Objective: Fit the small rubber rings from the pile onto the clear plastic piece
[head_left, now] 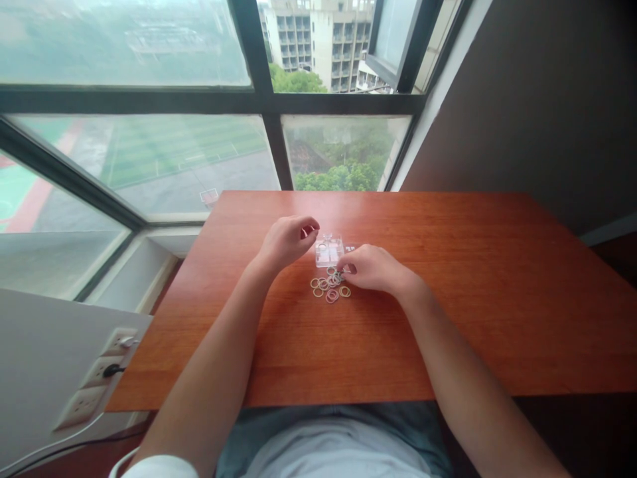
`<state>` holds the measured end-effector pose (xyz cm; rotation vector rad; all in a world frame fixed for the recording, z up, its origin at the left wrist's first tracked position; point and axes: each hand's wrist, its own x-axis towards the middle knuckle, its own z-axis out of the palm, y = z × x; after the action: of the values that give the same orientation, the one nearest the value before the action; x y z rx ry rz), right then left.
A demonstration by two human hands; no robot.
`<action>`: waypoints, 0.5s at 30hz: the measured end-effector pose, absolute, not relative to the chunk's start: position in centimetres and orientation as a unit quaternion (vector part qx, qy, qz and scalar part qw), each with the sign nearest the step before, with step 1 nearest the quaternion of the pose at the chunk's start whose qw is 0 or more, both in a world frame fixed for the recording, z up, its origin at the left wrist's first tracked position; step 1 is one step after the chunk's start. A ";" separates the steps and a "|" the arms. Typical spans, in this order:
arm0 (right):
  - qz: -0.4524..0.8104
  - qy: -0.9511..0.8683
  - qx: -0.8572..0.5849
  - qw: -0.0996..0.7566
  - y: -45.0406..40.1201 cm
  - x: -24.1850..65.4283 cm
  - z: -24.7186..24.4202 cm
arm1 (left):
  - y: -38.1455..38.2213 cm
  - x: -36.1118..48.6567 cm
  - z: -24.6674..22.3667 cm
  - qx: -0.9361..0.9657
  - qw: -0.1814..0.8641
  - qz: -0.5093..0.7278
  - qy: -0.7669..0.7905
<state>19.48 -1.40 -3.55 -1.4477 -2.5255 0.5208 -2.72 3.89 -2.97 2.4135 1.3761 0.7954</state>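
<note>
A small clear plastic box (329,253) with inner dividers stands near the middle of the table, with a pale ring showing inside. In front of it lies a loose pile of thin hair ties (332,296) in yellow, pink, white and green tones. My left hand (291,238) hovers at the box's upper left, its fingers curled toward the thumb; whatever they may hold is too small to tell. My right hand (374,267) reaches over the right side of the pile, thumb and fingertips pinched on a hair tie at its edge.
Small white marks or pieces (350,249) are just right of the box. The reddish wooden table (478,292) meets large windows (199,153) behind. Wall sockets (102,372) with a plug and cables are low at the left; a grey wall (537,99) rises at the right.
</note>
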 end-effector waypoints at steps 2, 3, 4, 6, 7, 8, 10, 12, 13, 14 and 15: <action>0.168 -0.851 -0.491 0.083 -1.4 19.5 -3.7 | 3.9 -2.7 -3.0 0.829 0.126 0.273 0.472; 0.170 -0.851 -0.491 0.082 -1.4 19.5 -3.7 | 3.9 -2.7 -3.0 0.829 0.126 0.274 0.472; 0.173 -0.850 -0.490 0.083 -1.4 19.5 -3.8 | 3.9 -2.7 -3.0 0.829 0.127 0.275 0.471; 0.186 -0.847 -0.490 0.089 -1.3 19.5 -3.8 | 3.9 -2.7 -2.9 0.829 0.127 0.275 0.471; 0.193 -0.844 -0.491 0.092 -1.3 19.5 -3.8 | 3.9 -2.7 -2.9 0.829 0.127 0.275 0.471; 0.201 -0.841 -0.493 0.096 -1.3 19.5 -3.8 | 3.8 -2.7 -2.9 0.829 0.128 0.274 0.471; 0.216 -0.835 -0.494 0.106 -1.2 19.5 -3.8 | 3.8 -2.7 -2.9 0.829 0.134 0.265 0.473; 0.231 -0.832 -0.491 0.119 -1.2 19.5 -3.7 | 3.8 -2.8 -2.9 0.829 0.139 0.249 0.481; 0.237 -0.830 -0.489 0.126 -1.1 19.5 -3.7 | 3.8 -2.8 -3.0 0.829 0.139 0.239 0.487; 0.243 -0.829 -0.487 0.132 -1.1 19.6 -3.6 | 3.7 -2.9 -3.1 0.828 0.138 0.230 0.493; 0.251 -0.826 -0.485 0.138 -1.1 19.7 -3.6 | 3.7 -2.9 -3.2 0.827 0.138 0.221 0.498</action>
<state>19.71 -1.07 -3.61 -1.4039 -2.3902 0.7257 -2.89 3.74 -3.20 2.3912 1.4408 0.6397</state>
